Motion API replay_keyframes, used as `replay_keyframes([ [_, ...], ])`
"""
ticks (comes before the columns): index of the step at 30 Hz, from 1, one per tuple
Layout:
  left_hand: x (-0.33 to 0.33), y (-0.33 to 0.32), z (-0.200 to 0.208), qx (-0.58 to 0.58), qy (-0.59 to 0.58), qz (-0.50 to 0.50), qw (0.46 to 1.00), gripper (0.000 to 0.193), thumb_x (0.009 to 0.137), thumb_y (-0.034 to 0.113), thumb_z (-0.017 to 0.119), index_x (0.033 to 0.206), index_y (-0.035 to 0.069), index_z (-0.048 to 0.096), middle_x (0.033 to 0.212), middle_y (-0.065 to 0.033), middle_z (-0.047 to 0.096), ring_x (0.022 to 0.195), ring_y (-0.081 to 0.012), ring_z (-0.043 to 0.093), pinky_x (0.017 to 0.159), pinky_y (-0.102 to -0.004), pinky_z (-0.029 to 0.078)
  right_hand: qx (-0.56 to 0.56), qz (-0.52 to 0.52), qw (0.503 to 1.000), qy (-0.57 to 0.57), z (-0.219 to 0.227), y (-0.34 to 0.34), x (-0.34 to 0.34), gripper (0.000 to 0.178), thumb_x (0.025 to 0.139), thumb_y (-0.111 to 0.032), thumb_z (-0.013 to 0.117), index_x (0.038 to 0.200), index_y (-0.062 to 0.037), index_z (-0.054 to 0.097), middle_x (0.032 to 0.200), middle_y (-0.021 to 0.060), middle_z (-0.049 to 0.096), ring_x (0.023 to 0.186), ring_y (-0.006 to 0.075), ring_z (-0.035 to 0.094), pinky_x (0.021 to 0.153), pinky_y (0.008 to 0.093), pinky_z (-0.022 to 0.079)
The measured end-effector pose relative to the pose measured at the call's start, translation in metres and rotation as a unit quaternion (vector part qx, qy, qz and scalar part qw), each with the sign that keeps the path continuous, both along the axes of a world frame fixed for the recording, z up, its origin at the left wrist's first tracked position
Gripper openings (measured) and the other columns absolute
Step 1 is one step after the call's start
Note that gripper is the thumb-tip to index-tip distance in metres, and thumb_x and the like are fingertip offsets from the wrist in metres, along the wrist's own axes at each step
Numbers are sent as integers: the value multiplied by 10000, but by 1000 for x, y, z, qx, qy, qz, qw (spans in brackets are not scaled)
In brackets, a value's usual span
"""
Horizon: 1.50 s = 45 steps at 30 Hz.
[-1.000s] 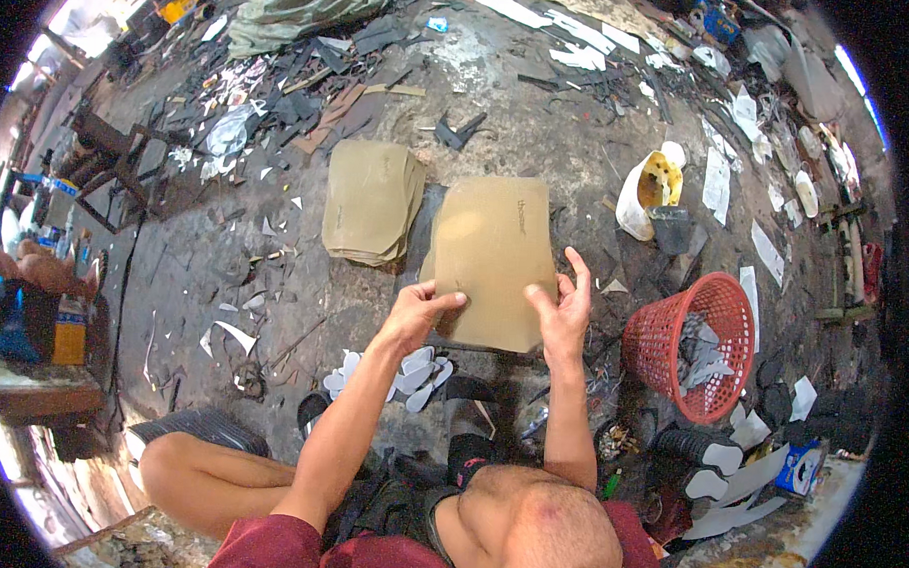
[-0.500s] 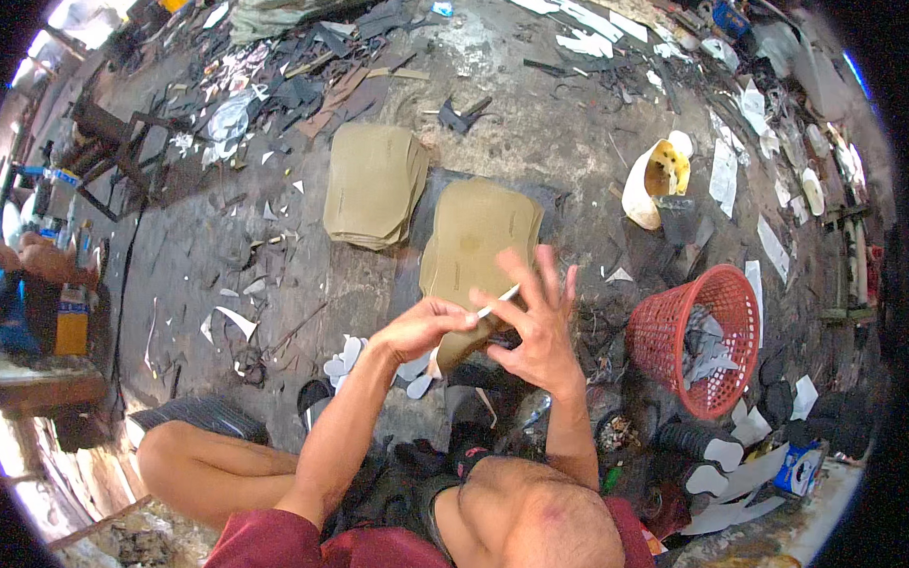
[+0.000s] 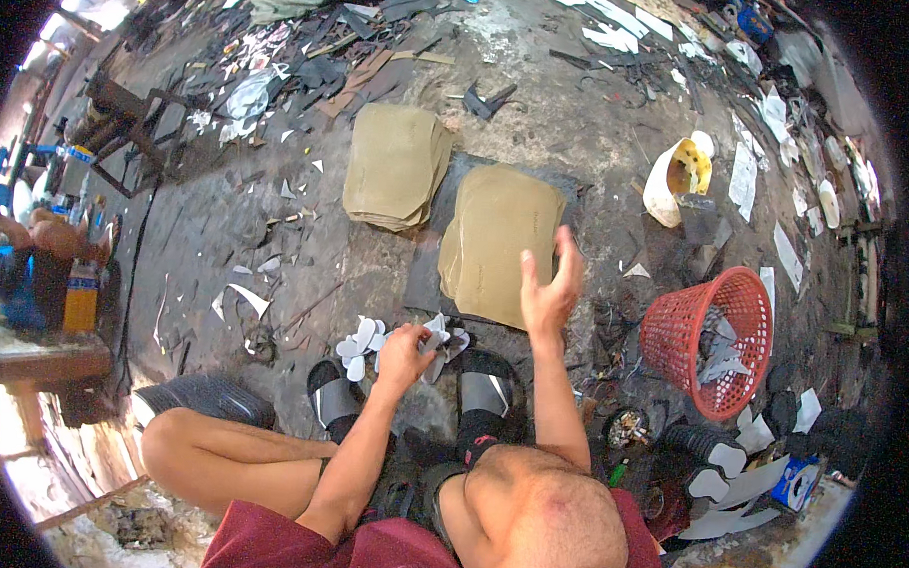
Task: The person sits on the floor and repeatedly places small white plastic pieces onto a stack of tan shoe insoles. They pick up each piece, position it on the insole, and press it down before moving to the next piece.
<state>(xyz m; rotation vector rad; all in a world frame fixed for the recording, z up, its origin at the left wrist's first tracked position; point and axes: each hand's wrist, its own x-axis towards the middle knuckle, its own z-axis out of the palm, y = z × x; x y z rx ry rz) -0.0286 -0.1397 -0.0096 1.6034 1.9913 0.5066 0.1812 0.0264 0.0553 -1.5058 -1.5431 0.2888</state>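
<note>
Two hands are in view, both the seated person's own. The left hand is down at the floor with its fingers curled closed on one pale cut piece at the edge of a small cluster of white cut shapes; the exact count in that cluster cannot be told, though at least four lobes show. The right hand is raised above the floor, fingers spread wide and holding nothing, over the near right corner of the nearer tan sheet stack.

There are two stacks of tan sheets: the nearer one lies on a dark mat, and the second stack lies beyond and to the left, just beside it without overlap. Two sandalled feet rest directly behind the white shapes.

One red mesh basket stands to the right, well apart from the stacks, with grey offcuts inside. One yellow-and-white hard hat lies beyond the basket.

Open concrete floor extends left of the stacks, strewn only with small scraps; the right side is crowded.
</note>
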Motion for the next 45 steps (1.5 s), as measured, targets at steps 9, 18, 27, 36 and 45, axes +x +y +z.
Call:
replay_keyframes([
  [9, -33, 21, 38, -125, -383, 38, 915, 352, 809, 91, 836, 1124, -12, 717, 995, -65, 760, 933, -168, 718, 821, -325, 583, -284, 358, 868, 195, -37, -98, -46, 288, 876, -153, 794, 1140, -45, 754, 1097, 107, 760, 873, 161, 735, 785, 298, 584],
  [18, -61, 26, 55, -155, -227, 67, 959, 231, 873, 76, 726, 1092, 8, 754, 910, -106, 753, 804, -142, 702, 651, -316, 576, -406, 303, 848, 159, -59, -117, -46, 261, 903, -143, 737, 1145, -50, 763, 1043, 151, 776, 838, 195, 763, 760, 320, 604],
  [27, -20, 37, 69, -127, -503, 120, 847, 145, 852, 34, 822, 920, 6, 697, 851, -45, 727, 765, -127, 699, 678, -270, 588, -396, 264, 783, 400, -25, -88, -34, 232, 950, -63, 711, 1173, 1, 709, 907, 51, 750, 745, 88, 677, 656, 251, 573],
  [36, -42, 54, 77, -216, -465, 60, 856, 210, 826, 20, 816, 1004, -12, 709, 860, -72, 737, 754, -148, 705, 687, -293, 592, -294, 268, 904, 156, -34, -94, -43, 188, 949, -78, 687, 1108, 17, 715, 829, 128, 768, 712, 203, 759, 617, 317, 585],
  [45, -57, 51, 79, -157, -477, 77, 861, 172, 813, 7, 815, 938, 12, 697, 855, -44, 716, 761, -134, 679, 710, -292, 572, -117, -32, 987, 104, 5, -45, 22, 202, 947, -72, 648, 1137, -63, 717, 1032, 164, 734, 891, 284, 718, 813, 391, 574],
])
